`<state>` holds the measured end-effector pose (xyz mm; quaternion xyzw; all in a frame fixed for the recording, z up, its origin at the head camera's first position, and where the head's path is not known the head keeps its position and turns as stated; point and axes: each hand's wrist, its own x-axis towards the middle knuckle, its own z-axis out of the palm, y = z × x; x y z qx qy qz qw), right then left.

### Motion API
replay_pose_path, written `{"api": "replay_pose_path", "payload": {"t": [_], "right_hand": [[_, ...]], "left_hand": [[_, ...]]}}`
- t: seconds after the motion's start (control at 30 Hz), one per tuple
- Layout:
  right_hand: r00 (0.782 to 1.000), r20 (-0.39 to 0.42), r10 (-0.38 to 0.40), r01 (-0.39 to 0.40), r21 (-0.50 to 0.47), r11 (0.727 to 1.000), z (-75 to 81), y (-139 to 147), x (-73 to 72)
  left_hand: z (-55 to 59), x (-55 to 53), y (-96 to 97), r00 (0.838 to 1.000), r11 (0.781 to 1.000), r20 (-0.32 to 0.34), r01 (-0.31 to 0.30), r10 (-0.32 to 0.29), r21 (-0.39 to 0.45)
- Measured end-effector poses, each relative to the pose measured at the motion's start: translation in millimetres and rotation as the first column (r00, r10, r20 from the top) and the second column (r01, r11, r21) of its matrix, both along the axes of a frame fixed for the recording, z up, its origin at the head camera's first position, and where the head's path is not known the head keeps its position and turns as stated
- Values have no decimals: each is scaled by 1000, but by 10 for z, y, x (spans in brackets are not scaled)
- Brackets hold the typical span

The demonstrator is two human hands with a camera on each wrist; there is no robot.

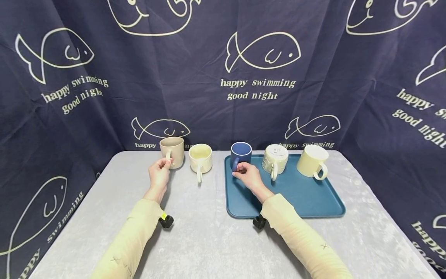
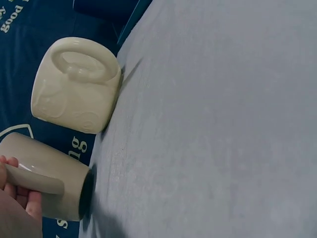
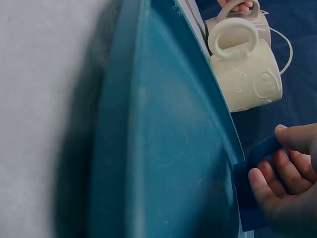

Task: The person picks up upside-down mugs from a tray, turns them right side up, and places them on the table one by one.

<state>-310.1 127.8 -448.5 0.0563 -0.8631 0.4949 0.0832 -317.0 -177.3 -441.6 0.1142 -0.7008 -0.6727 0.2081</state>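
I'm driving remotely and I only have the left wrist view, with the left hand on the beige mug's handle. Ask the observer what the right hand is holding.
Observer: The right hand grips the handle of the blue mug.
Operator: Which mugs are farther right, on the tray?
Observer: Two: an embossed cream mug and a pale yellow mug.
Operator: Are both upright?
Observer: No, the embossed cream mug is upside down, its base facing up.

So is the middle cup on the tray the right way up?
No, the middle cup is upside down: its flat base, with printed marks, faces up instead of an open mouth.
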Motion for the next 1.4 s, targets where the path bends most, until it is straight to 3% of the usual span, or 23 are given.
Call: {"api": "replay_pose_path", "payload": {"t": [0.2, 0.4, 1.0, 1.4], "right_hand": [[1000, -20, -17, 17, 8, 1000, 0, 14, -18], [999, -18, -31, 32, 26, 999, -30, 50, -19], [999, -49, -4, 7, 66, 998, 51, 197, 104], [996, -91, -12, 21, 95, 995, 113, 256, 133]], "left_hand": [[50, 90, -13, 997, 998, 75, 18, -14, -55], [12, 141, -52, 987, 998, 160, 38, -31, -43], [-28, 272, -52, 977, 994, 206, 78, -60, -81], [62, 296, -87, 966, 985, 248, 111, -76, -129]]}}
